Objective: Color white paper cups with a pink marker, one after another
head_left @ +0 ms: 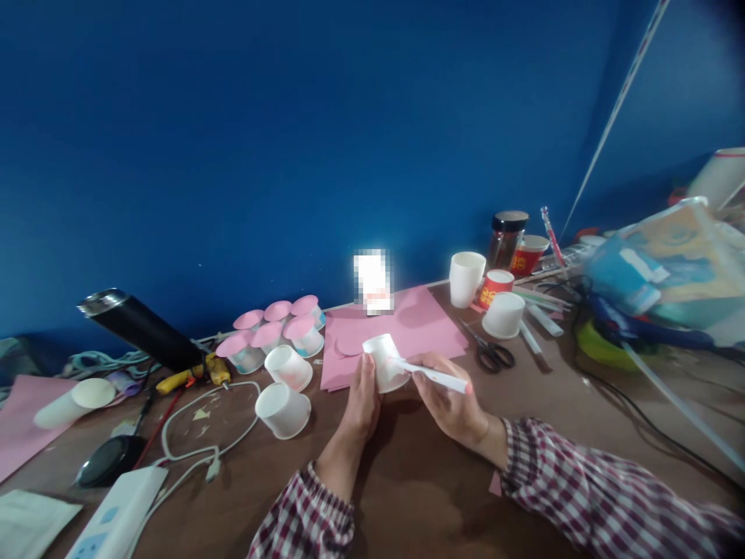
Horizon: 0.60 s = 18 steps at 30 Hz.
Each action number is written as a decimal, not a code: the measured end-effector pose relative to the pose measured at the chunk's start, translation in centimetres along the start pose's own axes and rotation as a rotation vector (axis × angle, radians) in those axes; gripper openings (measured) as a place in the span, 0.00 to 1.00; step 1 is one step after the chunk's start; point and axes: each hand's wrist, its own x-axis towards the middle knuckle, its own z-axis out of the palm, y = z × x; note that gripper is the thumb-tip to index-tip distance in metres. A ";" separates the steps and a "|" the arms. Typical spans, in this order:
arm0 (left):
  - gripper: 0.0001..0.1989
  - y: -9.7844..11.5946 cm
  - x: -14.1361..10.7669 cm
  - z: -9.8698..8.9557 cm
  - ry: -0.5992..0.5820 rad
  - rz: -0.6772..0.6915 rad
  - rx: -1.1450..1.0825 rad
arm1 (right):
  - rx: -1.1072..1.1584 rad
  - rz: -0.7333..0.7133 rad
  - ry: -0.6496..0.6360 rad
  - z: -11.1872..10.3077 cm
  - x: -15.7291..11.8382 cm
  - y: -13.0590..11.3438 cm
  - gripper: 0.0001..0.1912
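A white paper cup [384, 359] is in my left hand [364, 396], whose fingers wrap its left side. My right hand [451, 400] grips a white marker [436, 377] with a reddish end, its tip at the cup's side. Behind the cup lie sheets of pink paper [424, 322]. To the left, two white cups [283, 411] rest on the brown table [419, 497], with several pink-topped cups [303, 334] behind them.
Black scissors [494, 355], an upturned white cup [504, 317] and a tall white cup [466, 281] stand or lie to the right, near a dark-lidded jar [507, 241]. A black tumbler [140, 330], cables and a power strip [119, 516] occupy the left.
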 end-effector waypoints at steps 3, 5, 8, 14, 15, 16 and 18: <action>0.19 -0.3 -0.1 -0.4 0.017 -0.018 -0.008 | -0.004 0.026 -0.008 -0.1 0.1 -0.2 0.06; 0.21 -0.5 -0.2 -0.6 0.031 -0.040 -0.040 | -0.009 0.033 -0.007 -0.1 0.1 -0.2 0.06; 0.24 -1.0 -0.1 -1.1 0.040 -0.050 -0.047 | -0.015 0.044 -0.009 0.0 0.0 -0.2 0.06; 0.31 -2.2 0.0 -3.0 0.121 0.021 0.014 | -0.007 0.055 -0.011 0.0 0.0 -0.2 0.06; 0.31 -2.3 0.0 -3.3 0.119 0.028 0.024 | -0.006 0.058 -0.013 -0.1 0.0 -0.2 0.06; 0.31 -2.4 0.0 -3.5 0.118 0.037 0.034 | -0.006 0.061 -0.017 -0.1 0.0 -0.2 0.06; 0.32 -2.6 0.1 -3.8 0.118 0.062 0.051 | -0.009 0.065 -0.019 -0.1 0.0 -0.3 0.06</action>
